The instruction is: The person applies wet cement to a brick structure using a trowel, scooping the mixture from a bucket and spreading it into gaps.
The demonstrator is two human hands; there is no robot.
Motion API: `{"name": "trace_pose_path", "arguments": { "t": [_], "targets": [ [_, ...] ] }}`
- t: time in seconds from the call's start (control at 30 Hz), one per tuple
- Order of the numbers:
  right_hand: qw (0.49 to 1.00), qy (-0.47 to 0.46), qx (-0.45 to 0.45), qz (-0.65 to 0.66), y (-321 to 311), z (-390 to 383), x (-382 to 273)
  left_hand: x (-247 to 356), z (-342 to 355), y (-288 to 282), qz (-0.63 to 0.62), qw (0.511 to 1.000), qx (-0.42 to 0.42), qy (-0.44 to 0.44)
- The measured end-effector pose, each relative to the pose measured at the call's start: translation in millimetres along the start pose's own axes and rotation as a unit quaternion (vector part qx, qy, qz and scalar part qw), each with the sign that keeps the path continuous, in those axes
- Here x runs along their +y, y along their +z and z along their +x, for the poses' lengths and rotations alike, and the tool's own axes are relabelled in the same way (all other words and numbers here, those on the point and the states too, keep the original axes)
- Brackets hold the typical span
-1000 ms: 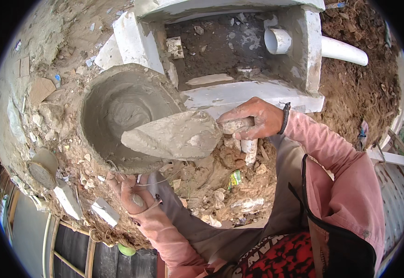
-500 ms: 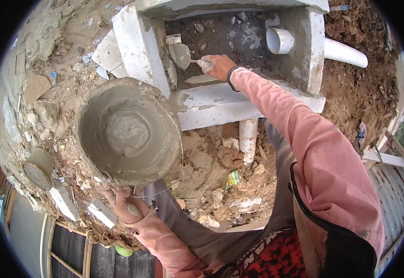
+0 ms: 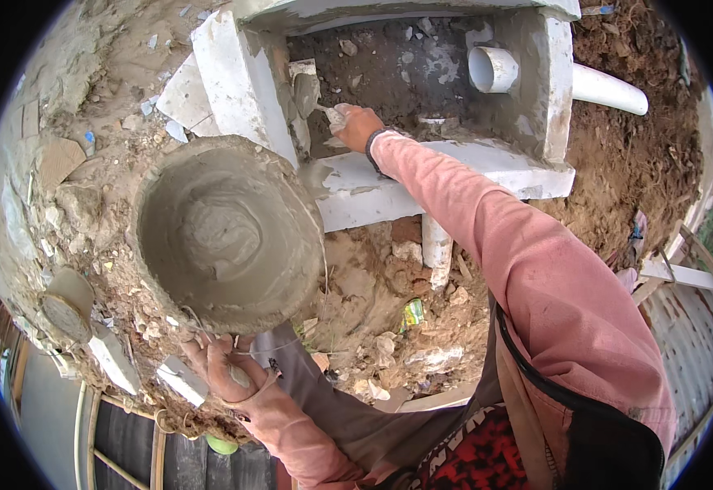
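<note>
In my right hand (image 3: pixel 355 125) is a trowel (image 3: pixel 305 95), gripped by its mortar-smeared handle. Its blade is up against the inner face of the left wall (image 3: pixel 234 90) of a box built of white blocks, beside a short pipe end (image 3: pixel 302 67). My right forearm reaches over the box's front wall (image 3: pixel 365 204). To the left stands a round bucket (image 3: pixel 159 220) coated in grey, with wet mortar (image 3: pixel 218 233) inside. My left hand (image 3: pixel 230 367) is closed at the bucket's near side, where its thin wire handle runs; some fingertips are hidden underneath.
A white pipe opening (image 3: pixel 491 70) enters the box's right wall, and its pipe (image 3: pixel 610 90) continues outside. Another pipe (image 3: pixel 436 251) comes out below the front wall. A mortar-caked container (image 3: pixel 68 302) and block pieces (image 3: pixel 183 380) lie on rubble at left. A green wrapper (image 3: pixel 411 315) lies in the dirt.
My right hand and the trowel have moved left, bringing the blade from over the box's floor closer to the left wall. My left hand stays at the bucket, which has barely shifted.
</note>
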State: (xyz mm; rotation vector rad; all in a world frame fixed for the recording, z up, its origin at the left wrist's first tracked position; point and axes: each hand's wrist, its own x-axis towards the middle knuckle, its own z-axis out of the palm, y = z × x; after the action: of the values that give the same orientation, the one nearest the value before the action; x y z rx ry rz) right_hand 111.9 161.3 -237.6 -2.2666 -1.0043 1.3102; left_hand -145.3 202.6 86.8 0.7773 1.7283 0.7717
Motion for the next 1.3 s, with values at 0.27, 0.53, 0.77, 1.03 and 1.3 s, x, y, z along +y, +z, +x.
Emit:
{"name": "trace_pose_path", "arguments": {
  "t": [0.27,0.53,0.77,1.03,1.3],
  "targets": [
    [0.991,-0.13,-0.03,-0.029,-65,-39,-83,11,-1,2,0.001,1.0,0.0,-0.002],
    [0.996,-0.087,0.021,0.022,-56,-3,-34,5,-2,9,-0.023,0.999,-0.029,-0.002],
    [0.981,-0.182,0.044,0.052,-75,-36,-49,7,0,-1,0.001,1.0,-0.005,0.001],
    [0.968,-0.14,-0.086,-0.187,-51,-7,-41,6,-3,9,0.021,1.0,0.007,-0.012],
    [0.952,-0.18,-0.213,-0.125,-62,-78,-24,11,-3,10,0.028,1.0,0.011,0.001]
  ]
}}
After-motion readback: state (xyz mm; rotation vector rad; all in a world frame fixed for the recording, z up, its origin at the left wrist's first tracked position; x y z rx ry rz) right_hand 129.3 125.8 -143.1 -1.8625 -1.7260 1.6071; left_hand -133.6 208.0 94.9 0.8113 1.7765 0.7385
